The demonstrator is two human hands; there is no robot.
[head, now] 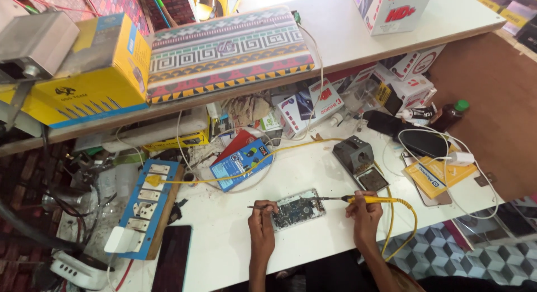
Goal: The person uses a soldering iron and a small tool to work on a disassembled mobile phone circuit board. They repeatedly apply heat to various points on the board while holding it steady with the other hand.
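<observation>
Both forearms are cut off by the bottom edge of the view, and whatever sits under the upper shelf (347, 34) is half hidden in its shadow, a jumble of small cartons too crowded to sort out. The board's components are too small to make out.

The opened phone (297, 209), a flat rectangle with its circuit board exposed in grey and green, lies on the white worktable (224, 236) just below its centre. At its nine o'clock the left hand (262, 216) curls over the edge, fingers pinched shut on thin metal tweezers (258, 207) whose tail points out toward nine o'clock. At the phone's three o'clock the right hand (363, 211) is closed in a pen grip around the yellow soldering iron (366, 199), its slim dark tip lying level and reaching the phone's upper right corner. The glossy yellow cable (400, 225) loops down from the handle toward five o'clock and back.

At one o'clock from the phone stands a boxy grey soldering stand (358, 160) with a dark sponge tray. At eleven o'clock lies a blue card package (241, 163). Far out at nine o'clock rests a blue and white switchboard (146, 205) on a wooden backing, with a dark slab (172, 258) beside it at the table's lower edge. On the shelf lies a laptop (229, 51) with a patterned skin, next to a yellow carton (95, 74).
</observation>
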